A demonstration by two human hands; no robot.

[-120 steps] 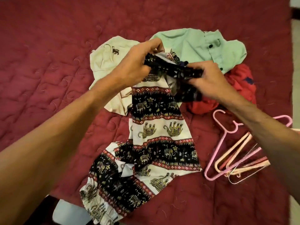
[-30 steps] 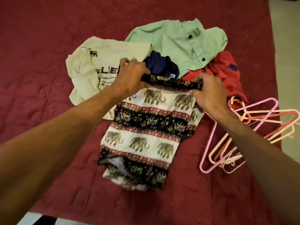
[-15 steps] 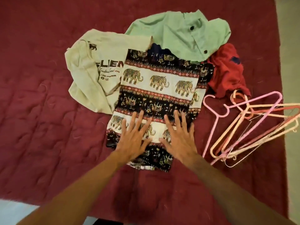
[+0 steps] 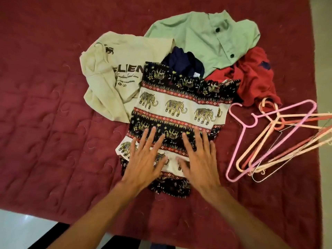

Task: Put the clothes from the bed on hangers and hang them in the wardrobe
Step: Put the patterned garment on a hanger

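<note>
Folded elephant-print trousers (image 4: 177, 106) in black, white and red lie flat on the maroon bed quilt (image 4: 45, 114). My left hand (image 4: 145, 159) and my right hand (image 4: 199, 159) rest side by side on the near half of the trousers, fingers spread and straight. Behind them lie a cream printed top (image 4: 115, 74), a dark blue garment (image 4: 185, 63), a pale green buttoned shirt (image 4: 203, 38) and a red garment (image 4: 255, 76). A tangle of pink, peach and wire hangers (image 4: 269, 141) sits on the quilt to the right.
The bed's near edge runs along the bottom left, with pale floor (image 4: 21, 229) below it. A strip of light floor (image 4: 325, 51) shows beyond the bed's right edge. Bare quilt stretches to the left of the clothes.
Four seconds ago both hands held the trousers' waistband up. They folded the trousers, laid them flat and let go. In the last half second the flat hands have barely moved.
</note>
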